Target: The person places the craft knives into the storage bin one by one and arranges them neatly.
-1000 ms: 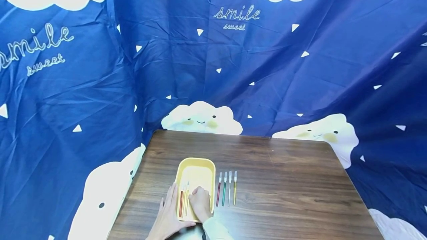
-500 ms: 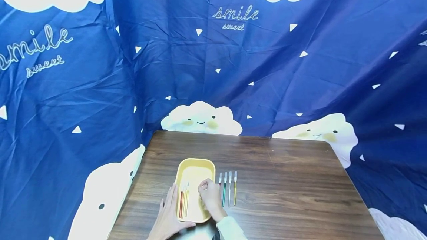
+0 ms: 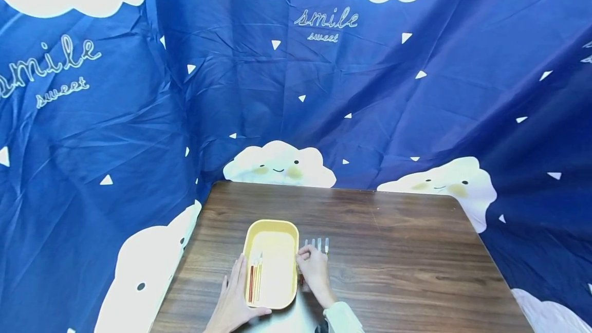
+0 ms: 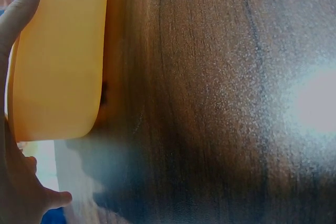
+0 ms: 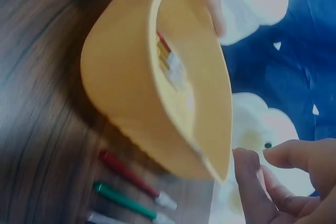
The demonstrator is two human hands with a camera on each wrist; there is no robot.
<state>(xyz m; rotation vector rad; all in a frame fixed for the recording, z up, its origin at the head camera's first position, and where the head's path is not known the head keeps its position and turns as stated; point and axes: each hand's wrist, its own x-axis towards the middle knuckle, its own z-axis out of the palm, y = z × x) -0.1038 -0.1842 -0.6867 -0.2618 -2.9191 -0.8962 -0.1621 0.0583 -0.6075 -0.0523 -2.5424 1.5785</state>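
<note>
Hanging behind everything, a blue backdrop [image 3: 259, 81] printed with smiling clouds surrounds the far sides of a brown wood-grain table [image 3: 407, 251]. At about nine o'clock from the table's middle sits a yellow rectangular tray [image 3: 284, 271] with rounded corners. At its eight o'clock the left hand [image 3: 233, 297] lies along the side wall, its longer fingers straight against the tray and its thumb spread out at the near edge. At three o'clock the right hand [image 3: 315, 271] hangs just beside the rim, fingers loosely curled, thumb and forefinger tips close but apart, with nothing seen between them. Beneath and beyond it, clear-capped pen-shaped tools lie in a row, tips toward twelve: red [image 5: 128, 174] nearest the tray, then green [image 5: 126, 203], silver [image 5: 107, 217] and gold [image 3: 327, 254]. Inside the tray, toward eight o'clock, lie a red pen-shaped tool [image 3: 251, 284] and slim yellow ones [image 3: 259, 281].
</note>
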